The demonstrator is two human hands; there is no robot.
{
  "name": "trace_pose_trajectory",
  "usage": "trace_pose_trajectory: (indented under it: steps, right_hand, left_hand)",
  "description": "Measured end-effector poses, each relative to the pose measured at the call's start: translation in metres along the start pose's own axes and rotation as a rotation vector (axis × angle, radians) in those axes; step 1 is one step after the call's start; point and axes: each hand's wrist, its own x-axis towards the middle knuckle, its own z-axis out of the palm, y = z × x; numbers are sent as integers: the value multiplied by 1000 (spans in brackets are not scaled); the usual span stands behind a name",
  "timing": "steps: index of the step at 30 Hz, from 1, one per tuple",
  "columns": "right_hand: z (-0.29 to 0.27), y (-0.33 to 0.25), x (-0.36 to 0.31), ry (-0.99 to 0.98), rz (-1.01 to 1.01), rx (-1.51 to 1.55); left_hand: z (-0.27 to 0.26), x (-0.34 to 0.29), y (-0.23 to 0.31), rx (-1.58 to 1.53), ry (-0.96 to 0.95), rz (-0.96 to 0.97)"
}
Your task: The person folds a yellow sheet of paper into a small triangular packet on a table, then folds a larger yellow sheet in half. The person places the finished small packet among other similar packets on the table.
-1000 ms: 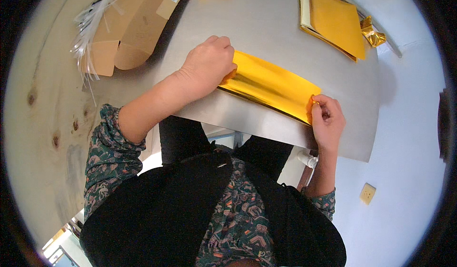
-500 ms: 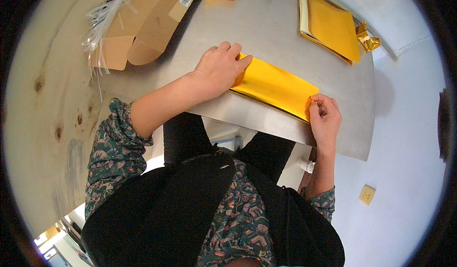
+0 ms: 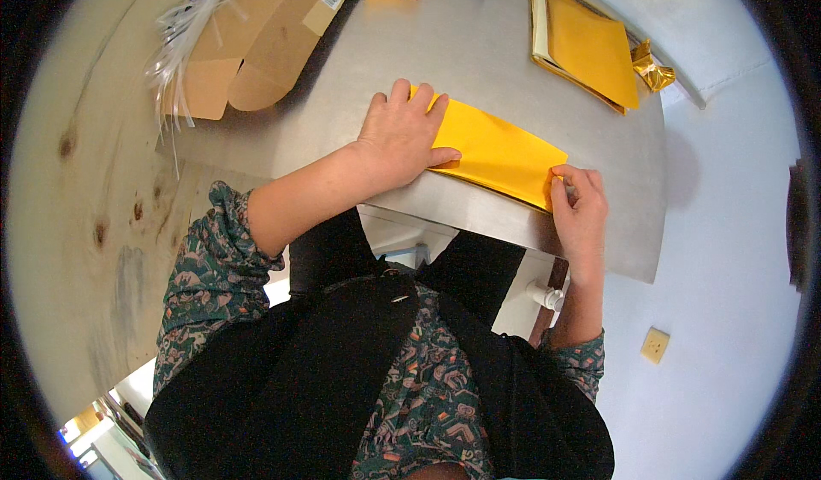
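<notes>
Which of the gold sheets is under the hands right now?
The folded gold sheet at the table's near edge, under both hands; the gold stack lies untouched at the far right.

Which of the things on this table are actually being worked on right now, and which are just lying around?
In use:
- folded gold sheet, flat on the metal table
- left hand, pressed flat on it
- right hand, pinching its near right corner

Lying about:
- stack of gold sheets, far right
- crumpled gold foil beside the stack
- flat cardboard box, far left

left hand [image 3: 402,138] flat, fingers spread; right hand [image 3: 577,202] pinching.
</notes>
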Motion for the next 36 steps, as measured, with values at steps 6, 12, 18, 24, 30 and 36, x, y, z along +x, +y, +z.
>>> trace_pose_trajectory:
  steps: [6,12,18,24,30,36]
  right_hand:
    - [-16,-39,22,21,-331,-407]
    - [53,-100,49,-229,-388,-134]
    - [106,-103,32,-232,-334,-62]
    - [97,-80,-12,-211,-392,-242]
    - [59,-59,-44,-280,-322,-387]
    - [13,-27,-72,-256,-178,-519]
  left_hand:
    - [3,-1,-2,-4,16,-7]
    - [1,-1,-1,48,-17,-20]
    - [8,-3,-6,38,28,-20]
    - [12,-3,-4,61,26,-19]
    - [6,-4,-4,34,29,-29]
    - [3,-3,-3,43,-20,-26]
